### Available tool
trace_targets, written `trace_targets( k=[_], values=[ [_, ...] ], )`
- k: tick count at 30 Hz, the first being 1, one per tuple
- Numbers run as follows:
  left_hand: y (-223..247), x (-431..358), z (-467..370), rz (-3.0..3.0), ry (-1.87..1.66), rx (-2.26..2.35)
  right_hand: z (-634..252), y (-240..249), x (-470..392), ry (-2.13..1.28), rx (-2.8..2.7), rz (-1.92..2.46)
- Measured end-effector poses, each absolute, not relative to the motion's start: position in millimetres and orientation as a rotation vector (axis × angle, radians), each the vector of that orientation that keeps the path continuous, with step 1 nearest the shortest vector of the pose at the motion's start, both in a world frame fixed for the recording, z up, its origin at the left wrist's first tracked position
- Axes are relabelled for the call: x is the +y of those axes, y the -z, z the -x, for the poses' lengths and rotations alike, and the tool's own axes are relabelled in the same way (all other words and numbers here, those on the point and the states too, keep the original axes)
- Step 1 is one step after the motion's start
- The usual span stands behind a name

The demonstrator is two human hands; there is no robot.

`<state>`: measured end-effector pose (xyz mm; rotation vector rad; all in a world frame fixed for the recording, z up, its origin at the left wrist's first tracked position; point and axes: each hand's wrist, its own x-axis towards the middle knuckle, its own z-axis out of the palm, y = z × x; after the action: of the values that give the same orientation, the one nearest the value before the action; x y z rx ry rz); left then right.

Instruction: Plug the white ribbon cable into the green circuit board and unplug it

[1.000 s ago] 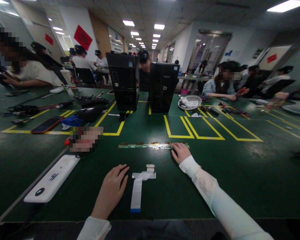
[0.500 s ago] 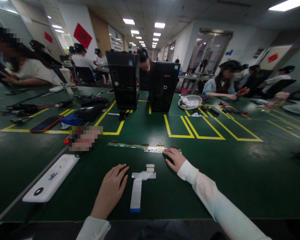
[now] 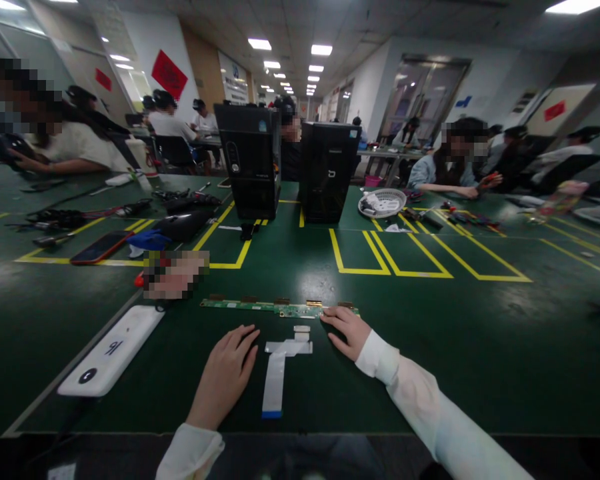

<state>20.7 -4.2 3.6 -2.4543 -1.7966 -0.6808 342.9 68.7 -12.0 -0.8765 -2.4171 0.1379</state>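
A long, thin green circuit board (image 3: pixel 250 305) lies crosswise on the green table (image 3: pixel 340 393). My right hand (image 3: pixel 347 330) rests over the board's right end, fingertips on it and fingers spread, not wrapped round it. Nearer to me lies a white T-shaped ribbon cable (image 3: pixel 274 380) with a blue end and a small connector at its top. Left of the cable, my left hand (image 3: pixel 227 367) lies on the table with its fingers apart and nothing in them.
Two black computer towers (image 3: pixel 253 167) (image 3: pixel 329 173) stand at the back. A white numbered device (image 3: pixel 111 352) lies at left, near a phone (image 3: pixel 101 247) and dark cables. A white basket (image 3: pixel 382 203) is at back right. Several people sit around.
The green board has come nearer to me and slightly left, with my right hand's fingertips on it. My left hand has barely moved.
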Motion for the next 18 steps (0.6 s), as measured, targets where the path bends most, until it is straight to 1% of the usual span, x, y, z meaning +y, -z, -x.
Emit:
trace_targets(
  k=[6, 10, 13, 18],
  values=[
    [-14, -9, -45, 2.319, 0.758, -1.833, -339, 10, 70, -0.139, -2.446, 0.874],
    [-22, -17, -84, 2.414, 0.835, -1.715, -336, 9, 70, -0.117, -2.459, 0.920],
    [-22, -18, -108, 2.507, 0.813, -1.615, -336, 12, 71, -0.065, -2.456, 0.968],
    [-16, -16, -126, 2.586, 0.752, -1.626, -337, 19, 72, -0.024, -2.458, 0.982]
  ],
)
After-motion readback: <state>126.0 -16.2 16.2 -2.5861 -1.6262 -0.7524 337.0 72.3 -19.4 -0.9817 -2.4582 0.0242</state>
